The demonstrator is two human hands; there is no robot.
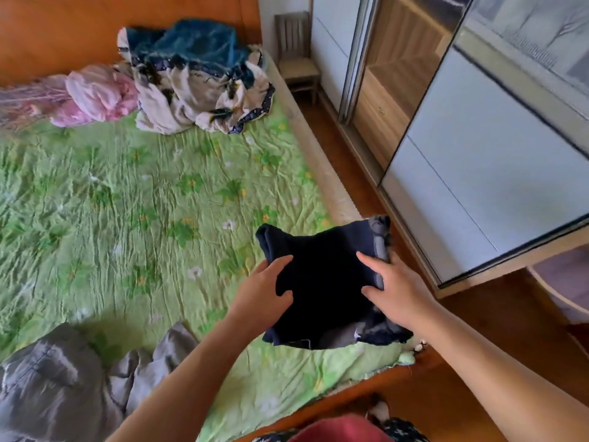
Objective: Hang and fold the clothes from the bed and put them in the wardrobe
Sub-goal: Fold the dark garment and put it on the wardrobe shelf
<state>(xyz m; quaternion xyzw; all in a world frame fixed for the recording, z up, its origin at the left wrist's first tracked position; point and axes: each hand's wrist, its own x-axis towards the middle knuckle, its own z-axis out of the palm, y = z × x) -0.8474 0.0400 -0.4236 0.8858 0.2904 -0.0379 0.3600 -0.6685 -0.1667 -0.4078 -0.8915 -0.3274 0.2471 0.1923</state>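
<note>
While the head camera looks down along the bed, both hands grasp a folded dark navy garment over the bed's near right corner, on the side facing the wardrobe. The left hand holds the garment's left edge with the thumb on top and the fingers tucked under; the right hand clasps the right edge the same way, beside a grey band of fabric. Whether the garment's underside touches the green flowered cover cannot be told.

A crumpled grey garment lies at the bed's near left. At the far end, against the wooden headboard, sits a heap of clothes: pink cloth, a pale printed piece and teal fabric on top. The wardrobe's pale sliding doors stand parted – a wooden interior shows in the gap. A wooden chair stands between the bed's far corner and the wardrobe.
</note>
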